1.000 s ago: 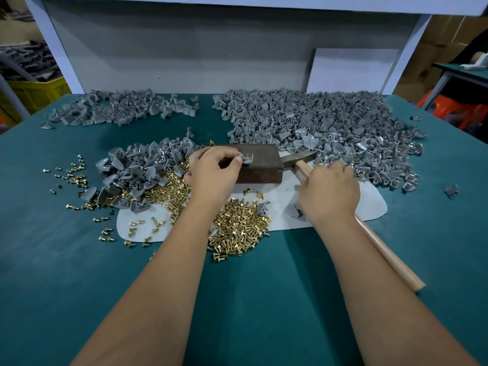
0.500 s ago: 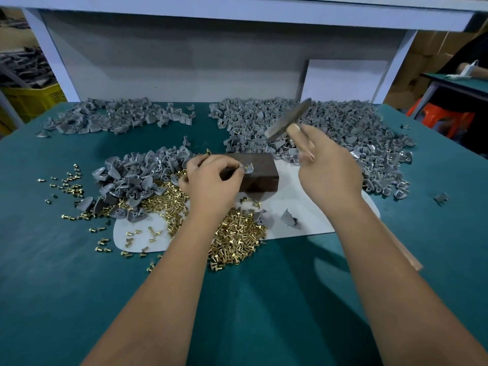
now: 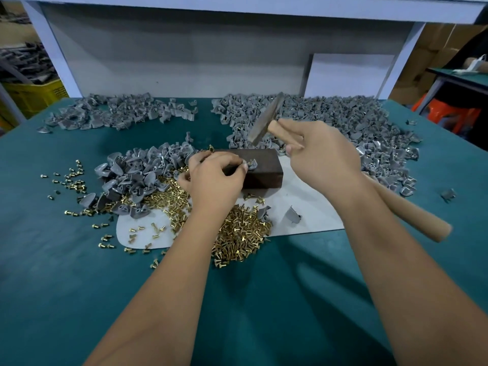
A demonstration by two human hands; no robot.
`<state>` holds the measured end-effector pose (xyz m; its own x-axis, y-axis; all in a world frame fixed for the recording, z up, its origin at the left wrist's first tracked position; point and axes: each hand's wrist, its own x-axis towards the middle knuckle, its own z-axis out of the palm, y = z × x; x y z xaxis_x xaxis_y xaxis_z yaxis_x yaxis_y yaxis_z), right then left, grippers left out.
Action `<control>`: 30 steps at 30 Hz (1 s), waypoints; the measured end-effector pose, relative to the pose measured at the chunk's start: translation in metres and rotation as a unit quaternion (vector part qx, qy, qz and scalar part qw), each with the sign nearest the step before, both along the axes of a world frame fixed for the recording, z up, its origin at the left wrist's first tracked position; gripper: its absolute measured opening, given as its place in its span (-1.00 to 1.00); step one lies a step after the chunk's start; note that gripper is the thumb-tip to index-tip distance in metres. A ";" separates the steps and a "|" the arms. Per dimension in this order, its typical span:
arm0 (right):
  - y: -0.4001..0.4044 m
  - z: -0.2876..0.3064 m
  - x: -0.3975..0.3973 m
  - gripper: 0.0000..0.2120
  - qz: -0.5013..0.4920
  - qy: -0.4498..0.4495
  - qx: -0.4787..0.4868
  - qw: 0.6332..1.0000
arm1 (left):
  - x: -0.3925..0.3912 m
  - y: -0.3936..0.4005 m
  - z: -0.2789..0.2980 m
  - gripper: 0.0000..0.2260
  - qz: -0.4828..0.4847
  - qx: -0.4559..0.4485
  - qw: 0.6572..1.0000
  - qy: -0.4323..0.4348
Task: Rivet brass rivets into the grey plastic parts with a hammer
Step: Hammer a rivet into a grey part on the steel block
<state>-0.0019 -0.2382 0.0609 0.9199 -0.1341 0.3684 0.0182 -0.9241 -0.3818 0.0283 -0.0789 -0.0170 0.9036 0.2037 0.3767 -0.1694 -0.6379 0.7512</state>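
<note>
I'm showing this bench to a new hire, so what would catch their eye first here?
Most striking is the hammer, raised by the right hand above the dark block at the table's centre. There the left hand pinches a grey plastic part on the block's top. Next comes the glittering heap of brass rivets in front of the block, and the broad pile of grey parts across the far right of the green table.

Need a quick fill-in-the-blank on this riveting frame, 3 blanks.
1. The right hand grips a wooden-handled ____.
2. The left hand pinches a small grey plastic part on top of the dark ____ block.
3. The loose brass rivets lie heaped ____ the block than the person.

Missing: hammer; brown; nearer
</note>
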 end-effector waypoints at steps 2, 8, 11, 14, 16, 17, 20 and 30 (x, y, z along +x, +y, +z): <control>0.004 0.000 0.000 -0.53 0.003 -0.003 -0.008 1.000 | 0.001 0.001 0.000 -0.96 -0.002 0.002 1.000 0.002; 0.001 0.017 -0.002 -0.51 0.029 0.058 -0.069 0.996 | 0.002 0.001 -0.002 -0.93 0.007 0.007 1.000 -0.002; 0.005 0.015 -0.007 -0.49 0.011 -0.026 -0.055 0.998 | 0.002 -0.001 -0.004 -0.95 0.011 -0.008 1.000 -0.011; 0.010 0.004 -0.017 -0.47 -0.010 -0.133 -0.080 0.988 | 0.001 -0.002 -0.004 -0.95 0.018 -0.014 1.000 -0.016; 0.014 -0.007 -0.022 -0.45 0.004 -0.132 -0.127 0.983 | 0.003 -0.001 -0.004 -0.95 0.011 -0.022 0.999 -0.026; 0.016 -0.014 -0.023 -0.44 0.014 -0.106 -0.154 0.982 | 0.003 0.000 -0.004 -0.94 0.004 -0.027 0.999 -0.031; 0.018 -0.017 -0.027 -0.41 0.000 -0.100 -0.153 0.983 | 0.002 -0.001 -0.004 -0.94 0.006 -0.025 0.999 -0.035; 0.029 -0.024 -0.034 -0.40 -0.040 -0.149 -0.134 0.979 | 0.003 -0.001 -0.005 -0.92 0.022 -0.009 1.000 -0.019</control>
